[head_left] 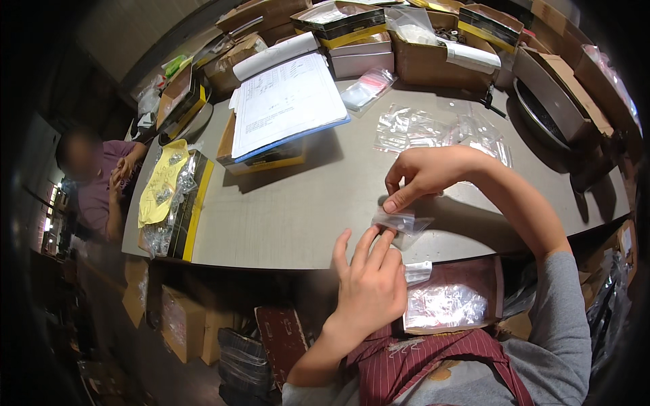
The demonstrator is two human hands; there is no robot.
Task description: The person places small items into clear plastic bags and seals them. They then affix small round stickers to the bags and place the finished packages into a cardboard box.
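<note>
Near the front edge of the table lies a small clear plastic bag [406, 223]. My right hand [433, 172] reaches over from the right, its thumb and fingers pinching the bag's upper side. Fingers stretched and thumb apart, my left hand [371, 281] touches the bag's near side with its fingertips. Whether anything is inside the bag is hard to make out. Beyond my right hand, several flat clear bags [413, 128] are spread over the table. Close to my body, below the table edge, sits an open box [497, 291] with shiny clear bags in it.
A clipboard with papers [291, 101] rests tilted on a box at the back. On the left stands a black and yellow box [196, 206] with bagged parts and a yellow paper. Cartons [433, 64] line the far edge. Another person [108, 169] sits at far left.
</note>
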